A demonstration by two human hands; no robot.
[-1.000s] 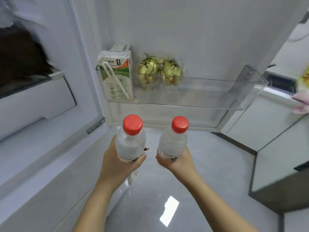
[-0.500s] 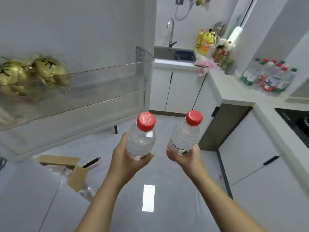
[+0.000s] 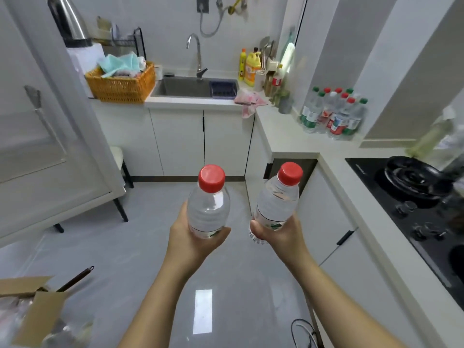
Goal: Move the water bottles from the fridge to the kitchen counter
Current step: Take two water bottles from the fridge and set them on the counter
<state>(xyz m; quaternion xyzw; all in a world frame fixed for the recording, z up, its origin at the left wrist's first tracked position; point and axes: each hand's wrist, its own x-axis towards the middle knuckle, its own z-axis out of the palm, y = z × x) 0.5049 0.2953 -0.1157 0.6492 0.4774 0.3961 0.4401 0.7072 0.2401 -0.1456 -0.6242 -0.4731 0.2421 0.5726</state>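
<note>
Head view. Both arms are out in front, over the floor point(image 3: 120, 247).

Left hand point(image 3: 192, 238) — fingers clenched round the lower body of the left bottle point(image 3: 209, 209). Red cap up, bottle about upright. Right hand point(image 3: 281, 237) — fingers wrapped round the base of the right bottle point(image 3: 276, 200). Cap up, tilted slightly to the right. The two bottles are close together but not touching. Both hold clear water and look full or nearly so.

Position: both bottles are in the air, mid-room, not over any surface. The tabletop point(image 3: 283, 131) runs along the far wall and down the right side. The sink point(image 3: 183, 87) is set in its far run, the hob point(image 3: 401, 197) in its right run. Toward the far right corner of the tabletop stands a cluster of bottles point(image 3: 331, 114), red and green caps, close packed.

A white door point(image 3: 50, 151) fills the left edge. It is probably the fridge's, but I cannot confirm that, and the inside of the fridge is not in view.

Progress, judged: the cluster suggests a good many bottles are already across. This pair is out of the fridge and in transit, so setting it down is what remains. Bare tabletop lies in front of the cluster, between it and the hob, which makes it the likely drop spot. Whether more bottles remain in the fridge cannot be told from here.
</note>
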